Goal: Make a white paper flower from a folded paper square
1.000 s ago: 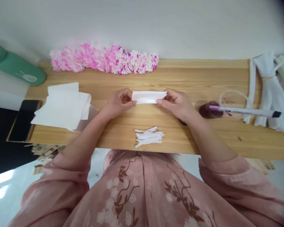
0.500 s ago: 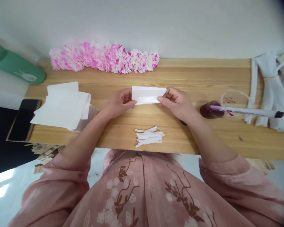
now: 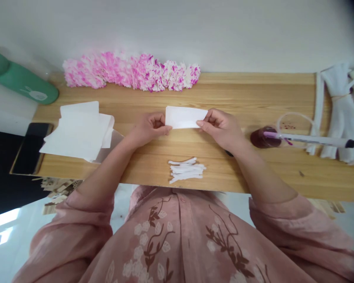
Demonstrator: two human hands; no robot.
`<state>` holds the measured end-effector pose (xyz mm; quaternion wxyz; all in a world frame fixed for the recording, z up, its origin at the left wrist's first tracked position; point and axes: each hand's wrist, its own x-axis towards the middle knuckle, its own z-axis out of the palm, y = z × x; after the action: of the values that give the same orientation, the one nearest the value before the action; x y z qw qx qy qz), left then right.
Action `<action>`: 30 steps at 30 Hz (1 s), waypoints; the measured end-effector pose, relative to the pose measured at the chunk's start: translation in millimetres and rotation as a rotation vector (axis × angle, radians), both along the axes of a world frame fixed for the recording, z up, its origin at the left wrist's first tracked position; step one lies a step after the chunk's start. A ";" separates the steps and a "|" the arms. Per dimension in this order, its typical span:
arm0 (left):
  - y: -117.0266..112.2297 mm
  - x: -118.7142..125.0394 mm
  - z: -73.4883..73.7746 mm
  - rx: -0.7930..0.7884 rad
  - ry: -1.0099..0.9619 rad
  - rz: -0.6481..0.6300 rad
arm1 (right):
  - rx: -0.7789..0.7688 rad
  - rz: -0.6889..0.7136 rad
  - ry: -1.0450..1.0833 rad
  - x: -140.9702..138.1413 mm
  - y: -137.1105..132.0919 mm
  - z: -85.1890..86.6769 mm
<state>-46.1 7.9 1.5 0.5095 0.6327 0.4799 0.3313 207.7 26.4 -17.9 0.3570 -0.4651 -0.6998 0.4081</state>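
I hold a small folded white tissue sheet [image 3: 185,117] just above the wooden table [image 3: 236,94]. My left hand [image 3: 149,128] pinches its left end and my right hand [image 3: 221,127] pinches its right end, fingers closed on the paper. The sheet faces me as a flat rectangle. Nearer to me, by the table's front edge, lies a little pile of white strips [image 3: 186,170].
A row of pink-and-white paper flowers [image 3: 131,72] runs along the back. A stack of white tissue sheets [image 3: 78,131] lies left, beside a dark phone [image 3: 31,148] and a green bottle [image 3: 22,82]. Right: a dark red cup [image 3: 261,138], a pen [image 3: 309,139], white bundles [image 3: 340,114].
The tissue sheet has been turned up between my fingers, from a narrow folded strip to a taller flat rectangle. My hands stay in about the same place.
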 end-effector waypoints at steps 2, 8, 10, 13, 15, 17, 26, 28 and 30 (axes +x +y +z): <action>2.2 -0.6 -4.6 0.027 0.003 0.021 | 0.009 0.000 -0.020 0.0 -0.1 0.4; 6.4 -2.0 -17.2 0.089 0.036 0.037 | 0.024 0.007 -0.072 0.0 -0.2 0.3; 6.2 -1.7 -19.0 0.117 0.060 0.025 | 0.037 0.000 -0.106 -0.1 -0.2 1.0; 6.1 -1.0 -18.4 0.169 0.118 0.028 | 0.061 -0.014 -0.157 -0.4 0.1 2.5; 6.6 -0.9 -15.9 0.212 0.173 0.043 | 0.065 -0.013 -0.178 -0.7 0.2 3.3; 7.1 -1.1 -12.2 0.251 0.233 0.051 | 0.062 -0.004 -0.192 -1.1 0.2 3.8; 4.8 -0.5 -4.0 0.389 0.577 -0.068 | 0.161 0.014 -0.305 -2.0 -1.4 1.6; 4.0 -0.7 -5.1 0.447 0.652 -0.110 | 0.182 0.028 -0.336 -2.0 -3.0 1.8; 2.8 -1.5 -5.8 0.508 0.709 -0.156 | 0.205 0.061 -0.376 -1.8 -5.0 3.1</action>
<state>-47.5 10.8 -4.3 0.1650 0.8468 0.4790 0.1617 205.9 21.4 -14.7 0.2530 -0.4728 -0.8058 0.2512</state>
